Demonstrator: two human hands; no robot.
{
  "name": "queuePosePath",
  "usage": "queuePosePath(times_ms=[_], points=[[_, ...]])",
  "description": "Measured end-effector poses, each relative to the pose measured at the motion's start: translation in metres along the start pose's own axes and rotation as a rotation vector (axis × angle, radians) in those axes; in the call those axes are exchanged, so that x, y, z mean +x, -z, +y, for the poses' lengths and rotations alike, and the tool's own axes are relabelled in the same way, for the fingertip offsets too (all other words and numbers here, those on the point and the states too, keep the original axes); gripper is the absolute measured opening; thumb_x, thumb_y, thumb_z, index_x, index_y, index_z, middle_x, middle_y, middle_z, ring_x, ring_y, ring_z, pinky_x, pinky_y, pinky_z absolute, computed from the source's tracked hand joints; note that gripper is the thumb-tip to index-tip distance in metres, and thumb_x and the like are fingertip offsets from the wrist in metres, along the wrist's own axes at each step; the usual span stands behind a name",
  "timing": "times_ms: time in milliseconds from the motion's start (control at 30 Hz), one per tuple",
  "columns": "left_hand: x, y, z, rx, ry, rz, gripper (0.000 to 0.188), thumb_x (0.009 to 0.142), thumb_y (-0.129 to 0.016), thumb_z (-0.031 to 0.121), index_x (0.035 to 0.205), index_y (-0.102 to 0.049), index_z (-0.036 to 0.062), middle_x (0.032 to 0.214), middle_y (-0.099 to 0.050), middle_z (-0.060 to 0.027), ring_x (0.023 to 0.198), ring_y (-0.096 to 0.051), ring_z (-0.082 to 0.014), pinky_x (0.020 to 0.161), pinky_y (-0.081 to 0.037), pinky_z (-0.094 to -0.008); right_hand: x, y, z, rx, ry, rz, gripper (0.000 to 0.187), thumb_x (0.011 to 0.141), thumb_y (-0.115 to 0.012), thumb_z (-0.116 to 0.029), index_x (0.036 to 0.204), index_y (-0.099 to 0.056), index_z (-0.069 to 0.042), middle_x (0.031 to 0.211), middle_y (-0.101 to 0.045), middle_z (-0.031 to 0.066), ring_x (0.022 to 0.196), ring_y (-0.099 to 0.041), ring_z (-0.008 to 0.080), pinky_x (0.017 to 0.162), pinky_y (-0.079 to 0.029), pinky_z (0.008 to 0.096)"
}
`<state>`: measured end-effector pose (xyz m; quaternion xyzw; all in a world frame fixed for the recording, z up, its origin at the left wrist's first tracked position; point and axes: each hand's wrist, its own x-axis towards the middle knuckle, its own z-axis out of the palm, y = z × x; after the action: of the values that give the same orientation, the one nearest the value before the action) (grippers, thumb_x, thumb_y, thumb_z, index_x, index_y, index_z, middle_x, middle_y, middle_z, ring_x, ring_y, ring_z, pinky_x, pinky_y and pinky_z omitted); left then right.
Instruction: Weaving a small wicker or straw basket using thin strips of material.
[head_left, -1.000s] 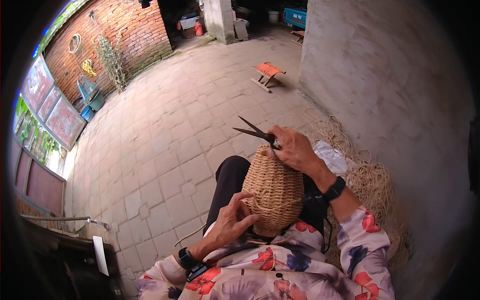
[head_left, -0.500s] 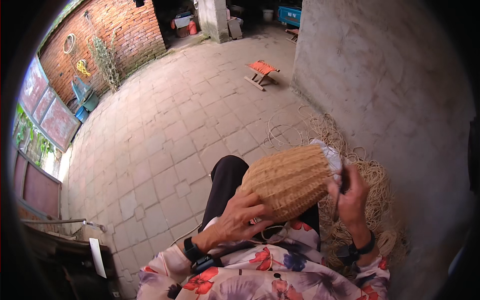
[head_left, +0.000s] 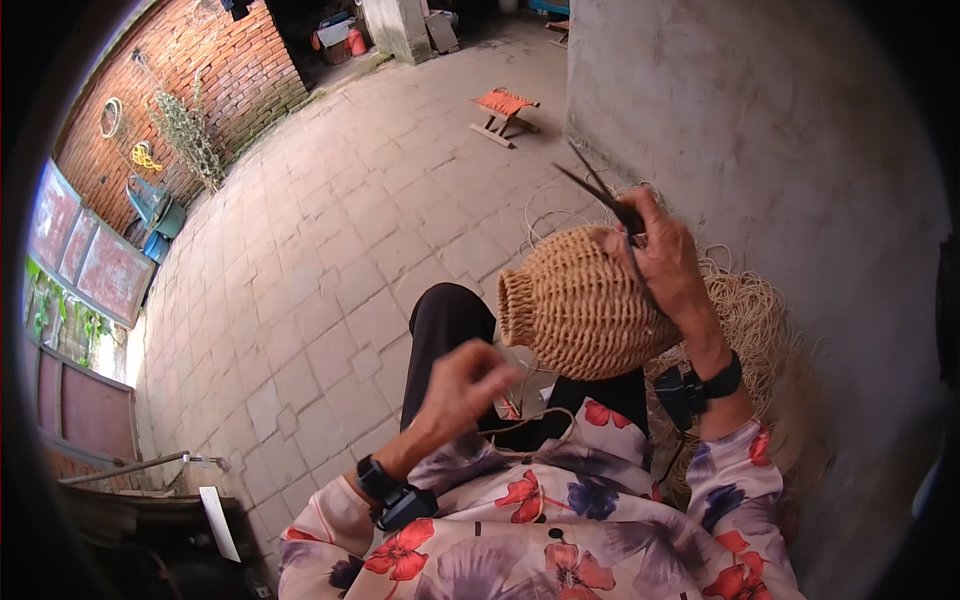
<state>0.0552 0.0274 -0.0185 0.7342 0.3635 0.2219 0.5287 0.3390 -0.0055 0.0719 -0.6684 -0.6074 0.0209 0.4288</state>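
Observation:
A round woven basket (head_left: 590, 305) of tan cord lies tilted above my knees, its narrow ribbed neck pointing left. My right hand (head_left: 660, 255) grips a pair of dark scissors (head_left: 600, 190), blades spread and pointing up and left past the basket's far side. The same hand rests against the basket's upper right part; whether its fingers also hold the weave is hidden. Just left of and below the neck, my left hand (head_left: 465, 388) is off the basket, slightly blurred, thumb apart from its bent fingers and nothing visible in it. A loose cord (head_left: 545, 450) curves across my lap.
A heap of tan cord (head_left: 745, 320) lies at my right, beside a plastered wall (head_left: 760, 140). Ahead on the paved floor (head_left: 330, 220) stands a small folding stool (head_left: 505, 108) with an orange seat. A metal gate (head_left: 90, 235) is at the left.
The basket has turned, so its neck now shows at left. My left hand has let go and moved slightly away. My right hand has risen, bringing the scissors into clear view.

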Motion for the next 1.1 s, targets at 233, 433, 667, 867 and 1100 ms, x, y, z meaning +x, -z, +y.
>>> queuePosePath(times_ms=[233, 433, 667, 867, 1100], points=[[-0.004, -0.081, -0.082, 0.322, 0.067, -0.740, 0.081, 0.084, -0.074, 0.050, 0.141, -0.044, 0.0003, 0.127, -0.058, -0.0263, 0.117, -0.059, -0.0372, 0.102, -0.046, -0.0399, -0.005, 0.005, 0.007, 0.038, -0.076, 0.033, 0.045, 0.087, -0.075, -0.038, 0.106, -0.051, -0.005, 0.076, -0.062, 0.0109, 0.069, -0.061, 0.0225, 0.066, -0.050, 0.0386], [0.010, -0.029, -0.079, -0.082, 0.075, -0.439, 0.022, 0.088, -0.071, 0.015, 0.104, -0.068, -0.0001, 0.090, -0.071, -0.0060, 0.084, -0.065, -0.0139, 0.075, -0.052, -0.0277, -0.005, 0.009, 0.010, 0.024, -0.113, 0.015, 0.045, 0.087, -0.074, -0.038, 0.109, -0.053, -0.005, 0.082, -0.066, 0.0110, 0.077, -0.066, 0.0212, 0.072, -0.052, 0.0357], [0.001, 0.137, 0.008, 0.822, -0.208, 0.492, 0.029, 0.082, -0.069, 0.004, 0.111, -0.065, 0.0020, 0.103, -0.067, -0.0096, 0.088, -0.063, -0.0176, 0.077, -0.052, -0.0320, -0.008, 0.023, 0.031, 0.062, -0.147, 0.092, 0.045, 0.089, -0.073, -0.040, 0.108, -0.053, -0.005, 0.076, -0.060, 0.0054, 0.069, -0.058, 0.0165, 0.065, -0.049, 0.0325], [0.010, 0.079, 0.031, -0.320, -0.045, -0.015, 0.034, 0.096, -0.063, 0.019, 0.123, -0.062, -0.0029, 0.111, -0.067, -0.0104, 0.101, -0.064, -0.0163, 0.092, -0.051, -0.0314, -0.005, 0.012, 0.014, 0.105, -0.123, 0.042, 0.045, 0.089, -0.071, -0.043, 0.106, -0.052, -0.006, 0.077, -0.062, 0.0084, 0.070, -0.062, 0.0209, 0.065, -0.051, 0.0370], [0.050, -0.012, 0.038, -0.394, -0.077, 0.075, 0.044, 0.104, -0.048, 0.036, 0.121, -0.061, -0.0023, 0.103, -0.065, -0.0042, 0.092, -0.058, -0.0112, 0.083, -0.046, -0.0277, -0.012, -0.005, 0.005, 0.120, -0.028, 0.121, 0.041, 0.086, -0.076, -0.034, 0.105, -0.053, -0.005, 0.084, -0.067, 0.0095, 0.075, -0.066, 0.0228, 0.068, -0.053, 0.0377]])
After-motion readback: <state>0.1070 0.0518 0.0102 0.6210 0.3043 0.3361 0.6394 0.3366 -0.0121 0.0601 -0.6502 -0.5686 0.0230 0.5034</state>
